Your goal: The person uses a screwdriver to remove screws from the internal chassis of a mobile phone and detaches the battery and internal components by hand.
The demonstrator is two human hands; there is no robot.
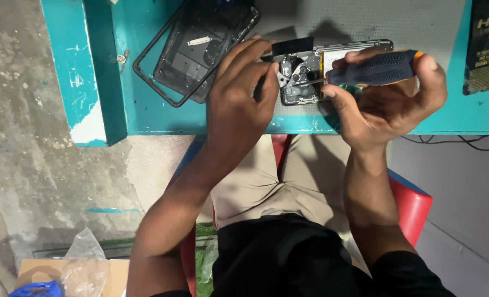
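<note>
Now: right hand [390,93] grips screwdriver [373,67] | left hand [239,93] steadies opened phone [310,71] | black package [486,47] far right

Both bare forearms reach forward from the lap. The left hand [239,91] arches palm down, fingers curled and pressing downward. The right hand [390,93] turns palm up, fingers wrapped closed in a grip.

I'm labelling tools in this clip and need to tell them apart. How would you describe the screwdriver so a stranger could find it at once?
Start at the turquoise table and find the opened phone lying at its near edge. Just right of it, the right hand holds the screwdriver almost level, its thin shaft pointing left into the phone. Its dark ribbed handle with an orange end cap sets it apart from the flat black phone parts nearby.
</note>
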